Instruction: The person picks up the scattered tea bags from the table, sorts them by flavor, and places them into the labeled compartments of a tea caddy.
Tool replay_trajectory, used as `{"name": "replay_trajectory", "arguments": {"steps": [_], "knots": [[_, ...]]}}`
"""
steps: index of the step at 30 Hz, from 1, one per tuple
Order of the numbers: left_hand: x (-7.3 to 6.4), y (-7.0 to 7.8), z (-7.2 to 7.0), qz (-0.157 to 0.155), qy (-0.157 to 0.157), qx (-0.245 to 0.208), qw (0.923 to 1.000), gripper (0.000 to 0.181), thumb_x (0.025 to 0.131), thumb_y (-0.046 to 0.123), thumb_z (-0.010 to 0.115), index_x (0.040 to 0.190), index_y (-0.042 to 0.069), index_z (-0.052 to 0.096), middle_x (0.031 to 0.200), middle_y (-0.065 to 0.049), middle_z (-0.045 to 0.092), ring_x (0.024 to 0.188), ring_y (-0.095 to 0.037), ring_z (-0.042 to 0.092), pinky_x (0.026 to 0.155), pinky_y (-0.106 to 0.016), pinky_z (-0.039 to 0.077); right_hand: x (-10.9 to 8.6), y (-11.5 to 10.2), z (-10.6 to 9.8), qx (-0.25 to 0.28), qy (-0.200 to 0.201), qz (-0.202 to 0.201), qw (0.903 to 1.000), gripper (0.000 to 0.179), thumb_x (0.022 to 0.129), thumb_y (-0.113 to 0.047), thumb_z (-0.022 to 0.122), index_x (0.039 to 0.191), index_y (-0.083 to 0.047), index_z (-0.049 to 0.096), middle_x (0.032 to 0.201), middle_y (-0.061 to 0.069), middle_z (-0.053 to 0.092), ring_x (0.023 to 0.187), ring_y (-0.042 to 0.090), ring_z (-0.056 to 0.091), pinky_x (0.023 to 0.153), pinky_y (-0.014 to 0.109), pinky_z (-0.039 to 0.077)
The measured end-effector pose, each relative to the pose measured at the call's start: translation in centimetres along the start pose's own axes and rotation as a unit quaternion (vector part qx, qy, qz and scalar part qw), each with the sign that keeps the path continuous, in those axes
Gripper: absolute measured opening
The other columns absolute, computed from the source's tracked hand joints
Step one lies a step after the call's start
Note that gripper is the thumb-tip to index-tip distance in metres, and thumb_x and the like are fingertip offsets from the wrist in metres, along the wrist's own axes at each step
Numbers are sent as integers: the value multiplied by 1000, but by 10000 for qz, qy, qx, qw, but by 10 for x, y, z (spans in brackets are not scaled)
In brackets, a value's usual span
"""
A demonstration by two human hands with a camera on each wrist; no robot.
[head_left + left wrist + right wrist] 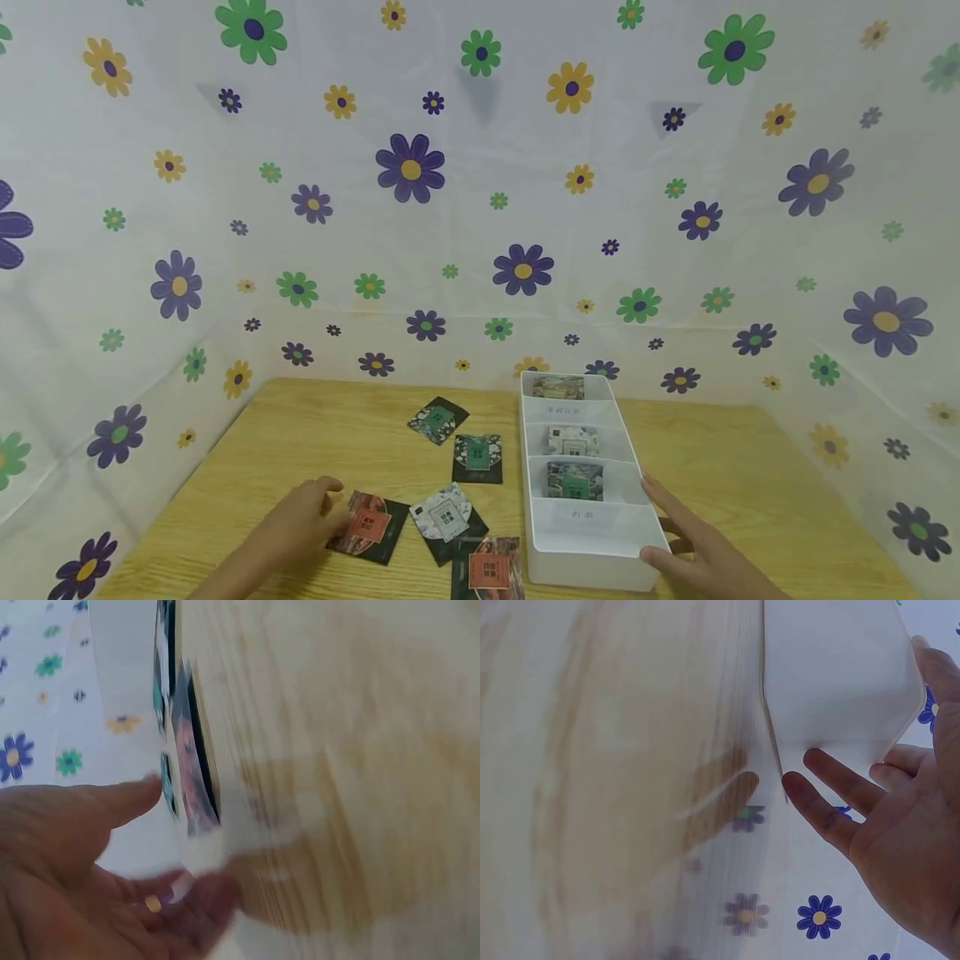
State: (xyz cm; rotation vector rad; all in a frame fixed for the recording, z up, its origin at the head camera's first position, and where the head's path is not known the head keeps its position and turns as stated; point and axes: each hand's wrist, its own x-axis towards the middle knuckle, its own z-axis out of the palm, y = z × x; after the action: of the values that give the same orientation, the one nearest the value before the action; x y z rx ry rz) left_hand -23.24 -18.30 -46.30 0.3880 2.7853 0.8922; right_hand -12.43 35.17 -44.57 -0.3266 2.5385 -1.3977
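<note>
My left hand (300, 521) is at the left edge of a red-and-black square packet (378, 533) lying flat on the table. In the left wrist view, the thumb and fingers of that hand are apart, with the red packet (193, 765) just beyond them. My right hand (701, 546) rests against the near right corner of a white compartment box (588, 571), thumb at the front and fingers along the side. The right wrist view shows those fingers fairly straight, touching the box's wall (840, 675). Packets stand inside the box, including a green one (573, 482) and a white one (573, 440).
A white packet (450, 518) and another red packet (487, 571) overlap left of the box. Two green packets (477, 458) lie farther back. A brown-patterned packet (558, 387) sits in the far compartment. Flowered white cloth (465, 250) surrounds the wooden table (300, 433).
</note>
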Motion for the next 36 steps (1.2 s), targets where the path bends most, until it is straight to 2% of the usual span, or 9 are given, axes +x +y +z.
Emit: {"name": "replay_trajectory", "arguments": {"steps": [2, 5, 10, 12, 17, 20, 25, 33, 36], "knots": [[-4, 5, 4, -460, 91, 246, 9986, 75, 89, 51, 78, 124, -13, 59, 103, -19, 63, 89, -33, 65, 75, -51, 56, 0, 0, 0, -54, 32, -59, 10000, 82, 107, -22, 60, 164, 0, 5, 161, 40, 15, 118, 37, 64, 86, 26, 57], [-8, 11, 11, -658, 168, 960, 9931, 92, 80, 71, 76, 115, -12, 59, 105, -24, 58, 91, -39, 63, 71, -55, 56, -1, -1, -1, -139, 93, -146, 9998, 82, 106, -22, 60, 164, 0, 6, 162, 39, 14, 117, 29, 64, 84, 25, 57], [-10, 20, 17, -596, 414, 1434, 9870, 71, 74, 64, 85, 101, 3, 59, 93, -12, 53, 83, -29, 58, 61, -50, 52, -2, 0, -1, -109, 77, -157, 9998, 81, 107, -21, 60, 165, -1, 7, 162, 38, 14, 116, 16, 64, 84, 25, 57], [-10, 21, 18, -507, 453, 1431, 9874, 64, 74, 58, 88, 98, 6, 59, 90, -9, 51, 79, -26, 55, 59, -48, 50, -1, 0, 0, -74, 58, -120, 9999, 81, 107, -21, 59, 165, -2, 6, 163, 38, 13, 117, 19, 64, 84, 24, 56], [-9, 22, 17, -447, 567, 1049, 9919, 54, 76, 40, 92, 97, 6, 56, 83, -4, 50, 72, -21, 49, 57, -41, 44, 0, -3, 1, -50, 76, 106, 9999, 82, 107, -24, 60, 165, -4, 7, 164, 35, 12, 119, 34, 62, 85, 24, 56], [-8, 19, 15, -425, 729, 736, 9937, 52, 76, 30, 93, 103, 5, 57, 81, -1, 56, 69, -18, 51, 57, -38, 44, 0, -4, 2, -187, 126, 129, 9997, 81, 107, -25, 60, 166, -4, 8, 165, 35, 13, 121, 40, 60, 84, 25, 56], [-8, 12, 12, -278, 817, 312, 9958, 51, 77, 19, 92, 111, 1, 57, 86, -2, 63, 72, -16, 57, 60, -37, 49, -1, -6, 1, -367, 159, 150, 9991, 81, 107, -26, 60, 166, -7, 9, 165, 32, 15, 123, 41, 59, 86, 29, 56], [-7, 4, 7, 346, 1114, -350, 9926, 38, 83, -8, 80, 112, 1, 57, 87, -5, 56, 77, -16, 53, 64, -32, 49, -3, -9, 0, -467, 192, 60, 9987, 81, 106, -25, 61, 165, -3, 12, 164, 34, 17, 124, 45, 58, 84, 24, 55], [-7, 2, 4, 358, 1119, -530, 9917, 35, 85, -10, 78, 114, 0, 60, 86, -4, 57, 77, -16, 54, 64, -30, 49, -3, -10, 0, -516, 180, 82, 9985, 81, 106, -25, 62, 165, -1, 12, 164, 35, 16, 124, 46, 57, 83, 24, 55]]}}
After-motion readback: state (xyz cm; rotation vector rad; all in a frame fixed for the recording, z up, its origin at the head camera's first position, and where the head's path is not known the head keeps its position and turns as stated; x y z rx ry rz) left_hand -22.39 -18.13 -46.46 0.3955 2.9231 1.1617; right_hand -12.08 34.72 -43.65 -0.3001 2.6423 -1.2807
